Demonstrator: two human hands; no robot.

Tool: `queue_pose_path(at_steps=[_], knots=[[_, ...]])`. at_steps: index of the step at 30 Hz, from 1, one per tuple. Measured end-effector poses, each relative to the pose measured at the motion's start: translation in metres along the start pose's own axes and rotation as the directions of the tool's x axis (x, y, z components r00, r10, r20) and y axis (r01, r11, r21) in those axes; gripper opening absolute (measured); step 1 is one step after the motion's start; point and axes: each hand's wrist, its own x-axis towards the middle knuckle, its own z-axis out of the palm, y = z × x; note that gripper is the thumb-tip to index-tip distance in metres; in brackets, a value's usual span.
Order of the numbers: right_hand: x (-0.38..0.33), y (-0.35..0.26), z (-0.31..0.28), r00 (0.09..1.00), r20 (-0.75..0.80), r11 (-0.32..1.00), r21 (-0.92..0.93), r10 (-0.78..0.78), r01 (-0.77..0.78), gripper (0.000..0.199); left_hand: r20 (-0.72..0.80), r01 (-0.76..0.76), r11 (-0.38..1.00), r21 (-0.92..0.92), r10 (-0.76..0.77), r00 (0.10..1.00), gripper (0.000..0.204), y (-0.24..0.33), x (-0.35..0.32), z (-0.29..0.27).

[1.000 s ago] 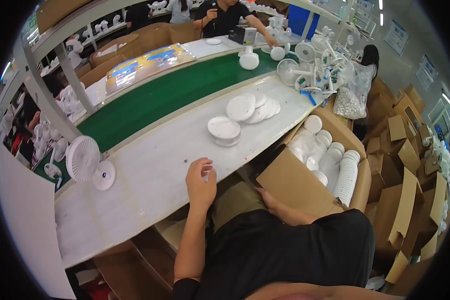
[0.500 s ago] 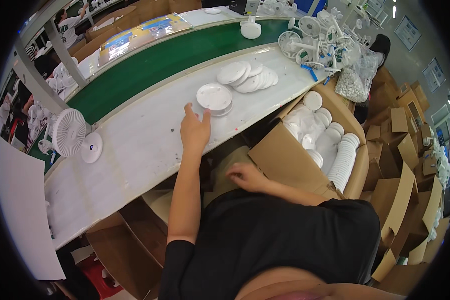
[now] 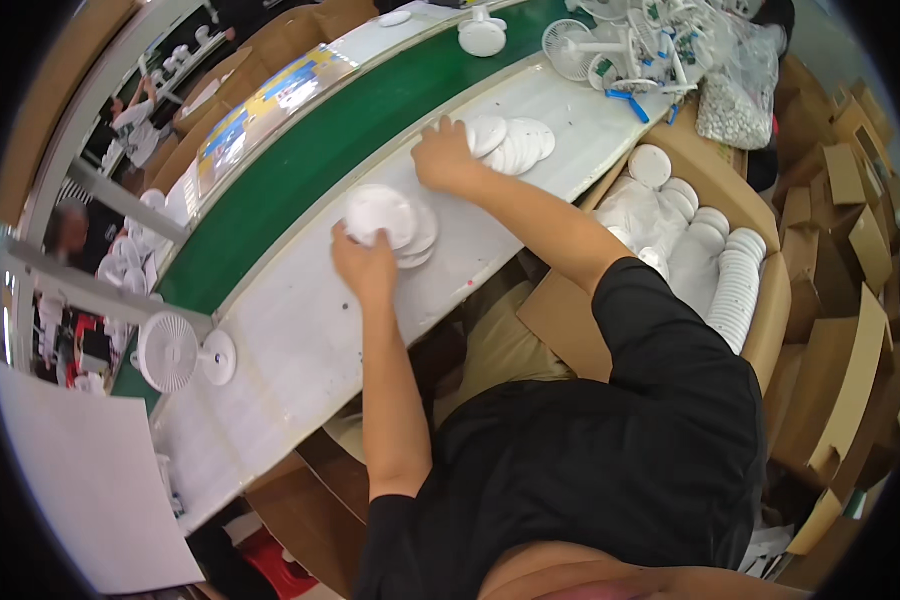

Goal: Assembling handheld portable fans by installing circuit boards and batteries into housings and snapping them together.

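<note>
My left hand [image 3: 366,266] closes on the near-left edge of a white round disc [image 3: 378,214], thumb on the rim nearest me. More white discs [image 3: 420,232] overlap beneath it and to its right on the white worktop. Farther off and to the right, my right hand [image 3: 444,157] has its fingers curled at the left end of a fanned-out pile of similar discs [image 3: 518,146]. Its fingers and the back of the hand hide part of that end.
A green conveyor belt [image 3: 270,215] runs behind the white worktop [image 3: 285,320]. A small white fan [image 3: 170,352] stands at the left. Fan parts [image 3: 620,50] heap at the far right. An opened cardboard box [image 3: 570,318] of white discs [image 3: 738,290] sits to my right.
My right hand has gone from near my lap to the fanned pile. My left hand has closed on the nearer discs, which now lie more spread out. The whole view has shifted.
</note>
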Motion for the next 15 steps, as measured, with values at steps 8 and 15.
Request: queue_pose_path(at_steps=[8, 15], knots=[[-0.086, -0.012, 0.002, 0.755, -0.501, 0.899, -0.129, -0.424, 0.419, 0.019, 0.006, -0.250, 0.958, 0.141, 0.251, 0.968, 0.048, 0.045, 0.006, -0.016], [-0.101, 0.007, -0.016, 0.831, -0.492, 0.852, 0.289, -0.260, 0.437, 0.014, 0.142, -0.300, 0.954, 0.003, 0.297, 0.944, 0.054, 0.054, 0.024, 0.049]])
